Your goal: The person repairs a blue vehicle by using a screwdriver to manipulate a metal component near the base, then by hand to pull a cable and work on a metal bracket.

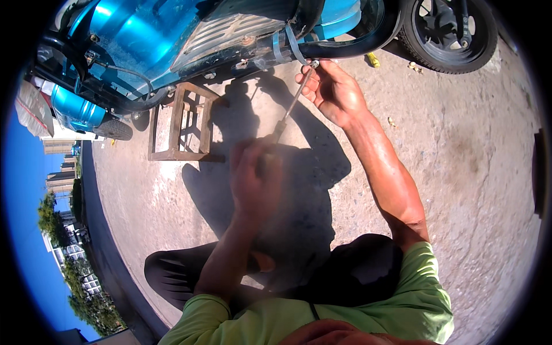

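Note:
My left hand (257, 178), slightly blurred, is closed around the handle of a long screwdriver (295, 102). The shaft slants up and to the right, its tip meeting a small metal fastener at the end of a grey band clamp (295, 45). This band loops around the black tube (345, 49) along the vehicle's lower edge. Fingers of my right hand (336, 92) pinch the clamp's fastener end beside the screwdriver tip. A second grey band (278, 47) sits just left of the first. How the tip sits in the fastener is too small to tell.
The blue vehicle (138, 40) spans the top, with a black-tyred wheel (451, 34) at upper right. Below it stands a brown metal stool frame (181, 123). A small yellow object (374, 60) lies on the concrete ground (460, 172). My shadow falls between my arms.

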Action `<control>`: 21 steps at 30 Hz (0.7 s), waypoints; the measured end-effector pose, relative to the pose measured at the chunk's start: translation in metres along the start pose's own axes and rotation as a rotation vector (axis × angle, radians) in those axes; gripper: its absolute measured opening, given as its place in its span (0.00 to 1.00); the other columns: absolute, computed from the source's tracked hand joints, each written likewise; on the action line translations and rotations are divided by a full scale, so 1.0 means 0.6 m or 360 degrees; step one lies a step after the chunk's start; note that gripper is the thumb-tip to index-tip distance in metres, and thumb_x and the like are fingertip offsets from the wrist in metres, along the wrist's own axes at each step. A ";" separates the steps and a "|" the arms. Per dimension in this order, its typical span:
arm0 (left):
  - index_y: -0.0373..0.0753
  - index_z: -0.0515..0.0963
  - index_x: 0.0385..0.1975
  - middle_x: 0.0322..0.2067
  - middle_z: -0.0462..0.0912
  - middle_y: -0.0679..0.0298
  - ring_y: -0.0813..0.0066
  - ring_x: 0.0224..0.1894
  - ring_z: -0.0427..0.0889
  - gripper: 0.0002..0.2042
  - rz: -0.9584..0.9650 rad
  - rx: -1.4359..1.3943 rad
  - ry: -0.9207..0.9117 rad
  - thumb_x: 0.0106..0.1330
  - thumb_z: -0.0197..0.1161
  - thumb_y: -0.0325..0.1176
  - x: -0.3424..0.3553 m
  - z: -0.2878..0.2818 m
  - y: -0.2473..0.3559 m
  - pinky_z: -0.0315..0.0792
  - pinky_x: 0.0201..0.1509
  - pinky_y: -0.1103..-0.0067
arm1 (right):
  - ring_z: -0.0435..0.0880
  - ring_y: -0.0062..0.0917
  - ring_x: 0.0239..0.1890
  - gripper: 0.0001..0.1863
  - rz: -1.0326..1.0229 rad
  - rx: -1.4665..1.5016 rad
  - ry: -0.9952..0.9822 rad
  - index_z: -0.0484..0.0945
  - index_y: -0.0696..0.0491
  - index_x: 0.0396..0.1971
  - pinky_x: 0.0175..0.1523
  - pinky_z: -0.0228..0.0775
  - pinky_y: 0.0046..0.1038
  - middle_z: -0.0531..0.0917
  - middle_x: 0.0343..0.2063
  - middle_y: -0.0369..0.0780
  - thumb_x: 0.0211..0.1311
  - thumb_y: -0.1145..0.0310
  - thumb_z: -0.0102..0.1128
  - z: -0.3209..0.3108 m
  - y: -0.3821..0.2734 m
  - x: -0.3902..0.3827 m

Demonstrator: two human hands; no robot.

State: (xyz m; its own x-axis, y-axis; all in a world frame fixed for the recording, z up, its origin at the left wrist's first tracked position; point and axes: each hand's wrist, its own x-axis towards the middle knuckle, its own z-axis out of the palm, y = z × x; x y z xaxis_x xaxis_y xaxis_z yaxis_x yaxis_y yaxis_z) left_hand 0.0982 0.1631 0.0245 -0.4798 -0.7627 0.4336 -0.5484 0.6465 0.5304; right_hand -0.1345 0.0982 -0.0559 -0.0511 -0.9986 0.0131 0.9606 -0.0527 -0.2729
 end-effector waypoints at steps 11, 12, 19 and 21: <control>0.40 0.79 0.51 0.45 0.73 0.56 0.64 0.45 0.77 0.21 0.0158 0.0277 -0.0004 0.55 0.67 0.18 0.014 -0.004 0.004 0.73 0.46 0.75 | 0.85 0.30 0.42 0.16 -0.0011 -0.0071 0.0081 0.74 0.59 0.49 0.40 0.79 0.25 0.81 0.40 0.42 0.75 0.61 0.47 0.008 0.002 0.001; 0.40 0.79 0.51 0.45 0.73 0.57 0.64 0.45 0.77 0.22 0.0164 0.0284 -0.0003 0.55 0.67 0.18 0.015 -0.005 0.005 0.73 0.45 0.75 | 0.85 0.29 0.42 0.16 -0.0006 -0.0062 0.0073 0.74 0.59 0.48 0.40 0.79 0.25 0.81 0.39 0.41 0.75 0.61 0.47 0.006 0.002 0.001; 0.41 0.80 0.50 0.43 0.73 0.56 0.63 0.43 0.77 0.21 0.0175 0.0558 -0.0044 0.55 0.67 0.18 0.006 -0.020 -0.007 0.74 0.44 0.74 | 0.84 0.27 0.40 0.15 0.0025 -0.0020 0.0056 0.74 0.58 0.46 0.40 0.78 0.25 0.81 0.39 0.40 0.75 0.62 0.48 0.015 0.008 0.003; 0.41 0.80 0.49 0.43 0.73 0.56 0.62 0.43 0.78 0.21 0.0218 0.0489 -0.0036 0.55 0.67 0.19 0.020 -0.012 0.013 0.74 0.44 0.73 | 0.84 0.26 0.39 0.14 0.0014 0.0002 0.0072 0.74 0.58 0.47 0.40 0.78 0.25 0.81 0.39 0.40 0.75 0.62 0.48 0.011 0.003 0.000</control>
State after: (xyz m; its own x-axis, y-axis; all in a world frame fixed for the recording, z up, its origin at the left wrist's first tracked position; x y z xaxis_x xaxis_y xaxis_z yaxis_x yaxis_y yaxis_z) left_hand 0.0931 0.1589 0.0387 -0.5764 -0.6700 0.4678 -0.6571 0.7204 0.2221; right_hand -0.1310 0.0981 -0.0502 -0.0547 -0.9980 -0.0328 0.9615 -0.0438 -0.2714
